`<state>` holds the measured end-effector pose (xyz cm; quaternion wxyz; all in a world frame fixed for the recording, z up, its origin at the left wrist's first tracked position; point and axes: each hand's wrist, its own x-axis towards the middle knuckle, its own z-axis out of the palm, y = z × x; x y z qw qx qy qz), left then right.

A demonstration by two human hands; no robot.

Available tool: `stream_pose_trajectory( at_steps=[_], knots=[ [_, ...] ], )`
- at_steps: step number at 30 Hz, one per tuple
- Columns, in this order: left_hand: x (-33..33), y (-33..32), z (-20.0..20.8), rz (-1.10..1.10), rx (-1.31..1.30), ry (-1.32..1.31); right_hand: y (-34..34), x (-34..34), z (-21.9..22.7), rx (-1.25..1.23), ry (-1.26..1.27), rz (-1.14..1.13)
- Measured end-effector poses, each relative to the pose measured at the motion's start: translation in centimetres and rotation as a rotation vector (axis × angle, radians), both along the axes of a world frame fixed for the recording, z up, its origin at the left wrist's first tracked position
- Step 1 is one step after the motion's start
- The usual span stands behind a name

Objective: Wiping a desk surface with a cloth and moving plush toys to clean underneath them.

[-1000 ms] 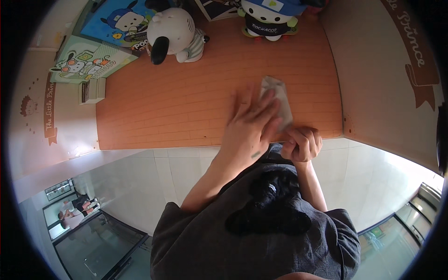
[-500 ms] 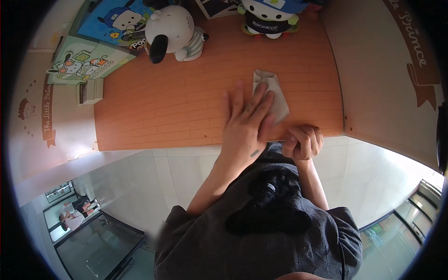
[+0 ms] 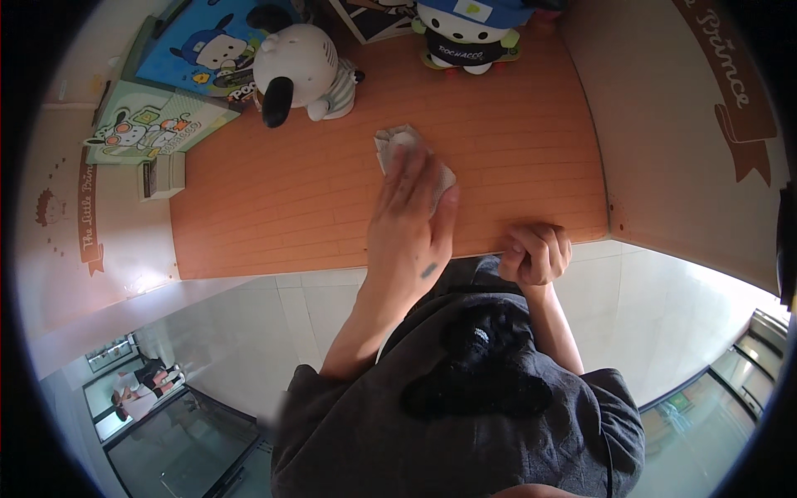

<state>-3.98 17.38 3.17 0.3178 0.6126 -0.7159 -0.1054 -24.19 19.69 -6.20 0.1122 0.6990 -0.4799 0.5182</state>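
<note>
A folded pale paper towel [image 3: 393, 140] lies on the wood-patterned board, partly hidden under my left hand [image 3: 407, 199]. The fingers of that hand stretch flat across the towel, close together and pressing on it, while the thumb sits apart along its right edge. My right hand [image 3: 538, 253] rests at the board's front edge, curled into a loose fist. Nothing shows in its fingers.
The wood-patterned board [image 3: 274, 191] runs between two pale side walls. A white dog figurine [image 3: 299, 66] stands at the back left, beside picture boxes [image 3: 162, 120]. Another figurine [image 3: 469, 37] in a blue cap stands at the back. A person [image 3: 141, 386] is far off at lower left.
My left hand has slid to the left, and the paper towel has moved left with it. Its fingers have come closer together. The right hand stays almost where it was.
</note>
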Motion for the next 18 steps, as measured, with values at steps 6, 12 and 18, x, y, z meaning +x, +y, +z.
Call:
stream_pose_trajectory(
  at_steps=[6, 12, 18],
  knots=[
    [-0.4, -3.7, -1.9, -0.021, -0.053, -0.073, 0.2, 0.2, 0.0, 0.016, -0.004, 0.001],
    [-1.5, -0.2, -0.6, -0.02, -0.018, -0.171, 0.3, 0.1, 0.1, 0.029, 0.007, -0.021],
    [-0.6, -0.7, -0.1, -0.078, 0.099, -0.085, 0.3, 0.1, 0.0, 0.016, 0.011, -0.022]
  ],
)
